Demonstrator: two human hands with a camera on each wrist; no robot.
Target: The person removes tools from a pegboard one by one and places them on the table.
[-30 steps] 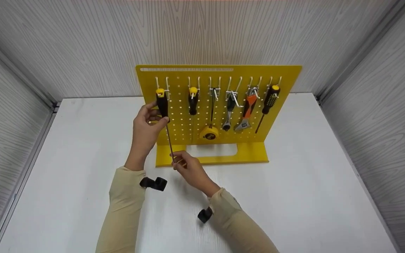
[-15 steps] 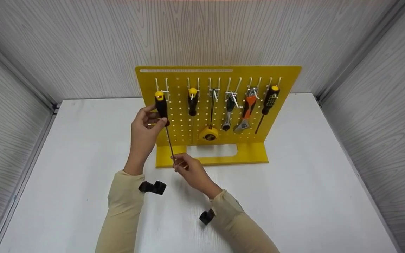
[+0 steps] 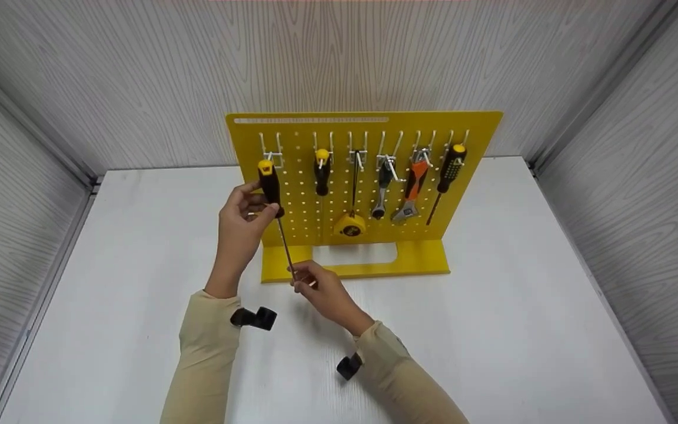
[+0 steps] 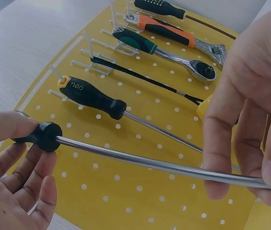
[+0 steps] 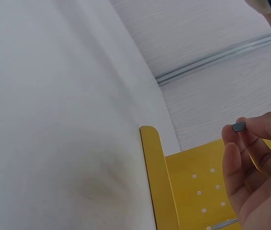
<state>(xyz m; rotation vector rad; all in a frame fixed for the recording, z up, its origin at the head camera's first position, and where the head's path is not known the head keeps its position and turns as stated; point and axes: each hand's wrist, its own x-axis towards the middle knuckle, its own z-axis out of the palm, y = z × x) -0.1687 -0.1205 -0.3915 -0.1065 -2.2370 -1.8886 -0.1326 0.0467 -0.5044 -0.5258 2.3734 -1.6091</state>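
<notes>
A long screwdriver [image 3: 270, 187] with a black handle and yellow end slants in front of the left end of a yellow pegboard [image 3: 301, 206]. My left hand [image 3: 240, 221] holds the handle near its lower end, thumb on the near side. Lower down, my right hand [image 3: 327, 293] pinches the shaft close to its tip. In the left wrist view the metal shaft [image 4: 145, 160] runs between both hands. The right wrist view shows the flat tip [image 5: 239, 126] poking out between thumb and fingers. Behind the handle's yellow end is a white hook [image 3: 272, 158] on the board.
On other hooks hang a second screwdriver [image 3: 322, 176], a yellow tape measure [image 3: 349, 225], a ratchet wrench [image 3: 382, 191], an orange-handled adjustable wrench [image 3: 415, 184] and a dotted-handle screwdriver [image 3: 452, 169]. The board stands on a white table [image 3: 521, 294] between pale panels.
Both hands have drawn the screwdriver slightly down and toward me, so its yellow end sits lower beneath the left hook. The grips look the same, and the hanging tools stay in place.
</notes>
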